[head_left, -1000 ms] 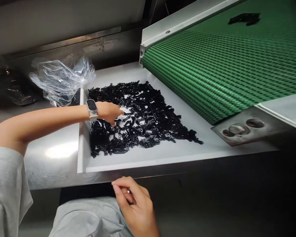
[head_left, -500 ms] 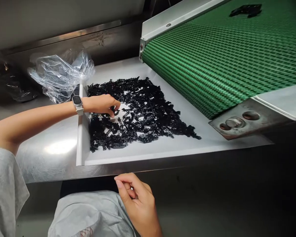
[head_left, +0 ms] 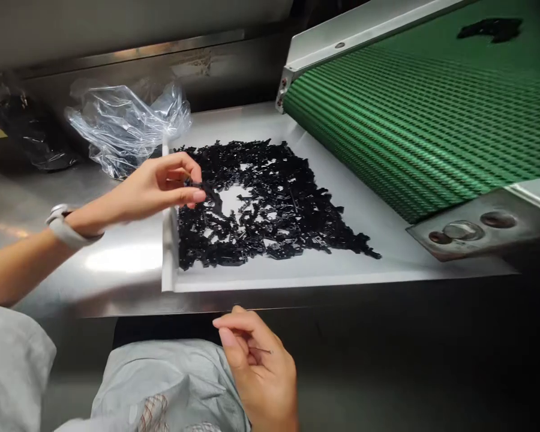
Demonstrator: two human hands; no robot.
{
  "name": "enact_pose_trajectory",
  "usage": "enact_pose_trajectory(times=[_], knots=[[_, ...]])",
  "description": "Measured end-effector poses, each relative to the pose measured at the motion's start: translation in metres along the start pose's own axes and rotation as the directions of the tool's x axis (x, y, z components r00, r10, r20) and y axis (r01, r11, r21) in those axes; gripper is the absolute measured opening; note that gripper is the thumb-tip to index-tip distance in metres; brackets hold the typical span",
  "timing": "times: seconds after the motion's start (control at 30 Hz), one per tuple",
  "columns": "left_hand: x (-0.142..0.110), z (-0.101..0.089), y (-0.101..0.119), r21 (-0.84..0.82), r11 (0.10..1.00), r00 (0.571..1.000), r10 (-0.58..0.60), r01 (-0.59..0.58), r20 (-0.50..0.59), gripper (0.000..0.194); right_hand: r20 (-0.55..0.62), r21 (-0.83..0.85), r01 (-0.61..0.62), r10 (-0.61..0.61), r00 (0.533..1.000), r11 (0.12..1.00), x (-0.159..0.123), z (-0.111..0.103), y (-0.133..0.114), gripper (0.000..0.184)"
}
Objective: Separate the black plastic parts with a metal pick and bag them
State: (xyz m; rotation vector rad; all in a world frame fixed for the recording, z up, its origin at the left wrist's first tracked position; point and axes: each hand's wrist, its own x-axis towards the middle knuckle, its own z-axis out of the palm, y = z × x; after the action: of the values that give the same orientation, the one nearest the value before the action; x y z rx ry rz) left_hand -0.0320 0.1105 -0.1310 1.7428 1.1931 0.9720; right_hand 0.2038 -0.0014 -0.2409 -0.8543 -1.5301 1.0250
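A heap of several small black plastic parts (head_left: 270, 204) is spread over a white tray (head_left: 297, 276). My left hand (head_left: 162, 186) is lifted over the tray's left edge, fingers pinched on one small black part (head_left: 193, 183). A pale watch (head_left: 65, 231) sits on that wrist. My right hand (head_left: 256, 366) rests low by my lap below the table edge, fingers curled around a thin pin-like thing (head_left: 260, 350).
A green conveyor belt (head_left: 423, 114) slopes down to the tray from the right, carrying a black clump (head_left: 490, 27) at the top. Crumpled clear plastic bags (head_left: 126, 126) lie behind the tray on the steel table (head_left: 94, 264). A dark bag (head_left: 22, 132) sits far left.
My left hand drew back from the middle of the heap and rose with a black part pinched in it. The view shifted left. My right hand stayed by my lap.
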Motion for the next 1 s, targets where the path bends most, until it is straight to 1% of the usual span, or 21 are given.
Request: enact_pose_trajectory(times=[0.07,0.1,0.17,0.23,0.27,0.37,0.43,0.53,0.6,0.67,0.77,0.83,0.9,1.0], knots=[[-0.034,0.009,0.004,-0.118,0.993,0.996,-0.002,-0.009,-0.09,0.037,-0.006,0.052,-0.023,0.024,1.0,0.998,0.002,0.008,-0.004,0.009],[-0.05,0.014,0.004,-0.17,0.985,0.993,-0.004,-0.016,-0.117,0.035,-0.004,0.09,-0.039,0.04,0.999,0.995,0.004,0.012,-0.007,0.008],[-0.079,0.024,0.003,-0.266,0.964,0.99,-0.027,-0.011,-0.14,0.03,0.03,0.179,-0.079,0.075,0.997,0.981,0.008,0.022,-0.012,0.018],[-0.103,0.033,0.0,-0.341,0.94,0.984,-0.067,0.007,-0.164,0.025,0.106,0.24,-0.129,0.106,0.989,0.962,0.012,0.033,-0.017,0.03],[-0.113,0.036,-0.002,-0.366,0.931,0.979,-0.086,0.013,-0.185,0.023,0.152,0.246,-0.156,0.121,0.981,0.956,0.014,0.038,-0.02,0.03],[-0.135,0.046,-0.006,-0.418,0.909,0.955,-0.132,0.01,-0.265,0.023,0.259,0.214,-0.217,0.159,0.953,0.952,0.017,0.053,-0.026,0.01],[-0.144,0.053,-0.009,-0.493,0.87,0.929,-0.181,-0.002,-0.323,0.029,0.285,0.2,-0.238,0.176,0.942,0.951,0.016,0.06,-0.027,0.012],[-0.151,0.062,-0.015,-0.661,0.75,0.893,-0.28,-0.027,-0.354,0.043,0.268,0.168,-0.219,0.169,0.949,0.961,0.013,0.066,-0.028,0.011],[-0.154,0.069,-0.019,-0.739,0.673,0.883,-0.329,-0.03,-0.336,0.041,0.244,0.133,-0.173,0.137,0.96,0.976,0.011,0.069,-0.029,0.01],[-0.155,0.074,-0.022,-0.788,0.615,0.87,-0.379,-0.016,-0.314,0.037,0.224,0.096,-0.134,0.11,0.968,0.986,0.01,0.07,-0.031,0.01],[-0.156,0.08,-0.025,-0.846,0.533,0.844,-0.453,-0.003,-0.288,0.033,0.186,0.039,-0.117,0.108,0.977,0.992,0.01,0.072,-0.031,0.009],[-0.157,0.083,-0.025,-0.872,0.489,0.838,-0.468,-0.02,-0.282,0.029,0.163,0.007,-0.105,0.102,0.981,0.994,0.009,0.072,-0.03,0.011],[-0.159,0.085,-0.026,-0.891,0.45,0.841,-0.46,-0.056,-0.285,0.026,0.156,-0.01,-0.1,0.1,0.983,0.995,0.009,0.071,-0.027,0.013],[-0.164,0.086,-0.027,-0.935,0.347,0.851,-0.465,-0.077,-0.243,0.022,0.165,-0.025,-0.091,0.094,0.982,0.996,0.009,0.069,-0.024,0.014]])
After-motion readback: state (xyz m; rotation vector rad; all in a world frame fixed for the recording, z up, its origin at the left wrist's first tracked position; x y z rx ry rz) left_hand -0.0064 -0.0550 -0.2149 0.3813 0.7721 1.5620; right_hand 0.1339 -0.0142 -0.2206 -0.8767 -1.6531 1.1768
